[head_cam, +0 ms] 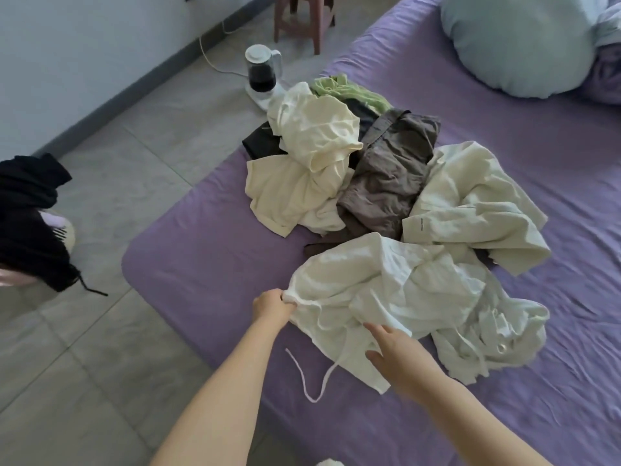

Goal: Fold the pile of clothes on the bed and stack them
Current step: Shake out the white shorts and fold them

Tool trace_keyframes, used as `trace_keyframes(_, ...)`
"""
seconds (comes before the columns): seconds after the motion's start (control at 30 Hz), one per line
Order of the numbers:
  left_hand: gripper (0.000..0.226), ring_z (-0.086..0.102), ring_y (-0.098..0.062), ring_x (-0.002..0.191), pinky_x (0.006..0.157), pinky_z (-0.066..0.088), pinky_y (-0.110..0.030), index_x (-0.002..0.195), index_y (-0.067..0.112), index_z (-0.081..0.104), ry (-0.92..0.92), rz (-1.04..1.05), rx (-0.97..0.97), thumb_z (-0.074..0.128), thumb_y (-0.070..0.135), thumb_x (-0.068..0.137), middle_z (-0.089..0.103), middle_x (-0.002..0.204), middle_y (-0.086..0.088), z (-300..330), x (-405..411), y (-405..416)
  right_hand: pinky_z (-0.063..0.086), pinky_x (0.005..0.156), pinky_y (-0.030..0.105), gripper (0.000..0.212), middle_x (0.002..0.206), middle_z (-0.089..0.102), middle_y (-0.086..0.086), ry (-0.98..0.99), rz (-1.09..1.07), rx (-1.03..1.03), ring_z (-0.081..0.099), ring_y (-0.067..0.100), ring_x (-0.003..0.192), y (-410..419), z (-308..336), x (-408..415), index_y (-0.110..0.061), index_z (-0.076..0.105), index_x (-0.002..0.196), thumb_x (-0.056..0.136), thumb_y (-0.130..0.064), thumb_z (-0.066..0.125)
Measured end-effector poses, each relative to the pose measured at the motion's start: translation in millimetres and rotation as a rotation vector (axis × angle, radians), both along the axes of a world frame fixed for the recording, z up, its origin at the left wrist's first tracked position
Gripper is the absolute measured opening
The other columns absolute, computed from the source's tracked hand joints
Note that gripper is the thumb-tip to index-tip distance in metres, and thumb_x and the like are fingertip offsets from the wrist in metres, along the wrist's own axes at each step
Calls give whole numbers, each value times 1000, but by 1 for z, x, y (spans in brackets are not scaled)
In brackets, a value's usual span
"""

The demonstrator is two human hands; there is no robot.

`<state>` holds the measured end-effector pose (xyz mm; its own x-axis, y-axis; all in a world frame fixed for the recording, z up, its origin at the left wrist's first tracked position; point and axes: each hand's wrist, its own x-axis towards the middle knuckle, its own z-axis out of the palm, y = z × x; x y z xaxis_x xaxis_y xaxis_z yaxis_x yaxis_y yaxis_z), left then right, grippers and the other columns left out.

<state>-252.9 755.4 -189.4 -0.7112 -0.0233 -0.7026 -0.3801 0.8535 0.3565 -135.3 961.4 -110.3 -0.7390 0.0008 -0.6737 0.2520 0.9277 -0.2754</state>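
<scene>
Both forearms are bare and enter from the bottom edge of the frame, angled upward toward the centre. The left hand [273, 306] sits at centre-low, its forearm running up from the lower left; the fingers are curled closed around a pinched edge of white fabric, knuckles facing the camera. The right hand [398, 353] lies to the right of it and slightly lower, back of the hand up, wrist straight. Its fingers [378, 330] are extended and loosely spread, pointing to the upper left and resting flat on fabric.
</scene>
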Motion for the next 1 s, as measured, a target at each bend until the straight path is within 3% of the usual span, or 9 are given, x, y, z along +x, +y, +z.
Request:
trace_keyframes(0.07,25,52,-25,89,72,42,-32,72,10,52,10,90,177,68,27,83,56,86,-6,10,7,5,43,93,32,54,143,43,-1,50,3,-20,47,22,124,1,9,-7,-25,24,149,98,-30,42)
trace_keyframes(0.2,22,63,-17,91,69,50,-21,88,14,59,-33,214,611,76,25,80,67,95,0,58,30,29,42,86,30,59,138,46,1,186,-28,-108,52,22,115,-1,30,-15,-26,18,150,98,-29,46)
trace_keyframes(0.33,15,63,0,86,73,49,-14,91,30,61,-68,60,839,72,24,82,68,88,15,118,50,55,41,83,22,67,125,49,-2,381,-117,-225,55,17,108,2,62,-6,-38,12,149,96,-29,52)
trace_keyframes(0.43,18,63,-11,94,87,49,-25,100,19,66,-100,-50,946,68,12,83,69,94,2,161,58,69,42,88,23,76,128,42,-7,524,-145,-331,50,14,113,19,94,10,-55,7,139,93,-25,60)
trace_keyframes(0.53,21,61,-15,95,89,47,-30,104,11,66,-152,-227,988,66,8,83,66,96,-5,207,65,87,27,105,28,70,153,20,-7,621,-135,-333,21,11,137,48,127,30,-44,33,141,84,-29,71)
trace_keyframes(0.6,29,56,-17,89,82,43,-31,104,5,62,-126,-295,988,66,10,76,60,92,-7,234,73,102,21,108,26,58,147,32,-10,705,-104,-291,17,8,137,70,150,42,-21,52,129,78,-36,75)
trace_keyframes(0.7,44,59,-12,87,76,48,-25,113,12,53,-90,-248,1082,69,10,72,62,94,-2,269,92,126,31,81,8,38,105,59,-14,782,-203,-295,47,-2,102,97,189,68,-18,62,104,74,-35,79)
trace_keyframes(0.8,54,64,-11,88,74,52,-22,125,14,48,-83,-321,1110,74,7,78,65,98,-4,293,116,147,35,54,12,37,60,48,-17,880,-400,-397,42,0,57,122,214,100,-32,46,68,73,-24,81)
trace_keyframes(1.0,19,54,-12,82,78,45,-27,99,9,58,62,-552,911,68,1,85,58,87,-2,304,181,190,28,44,13,39,50,39,-15,1024,-688,-607,32,2,47,183,250,174,-14,42,64,76,-16,79)
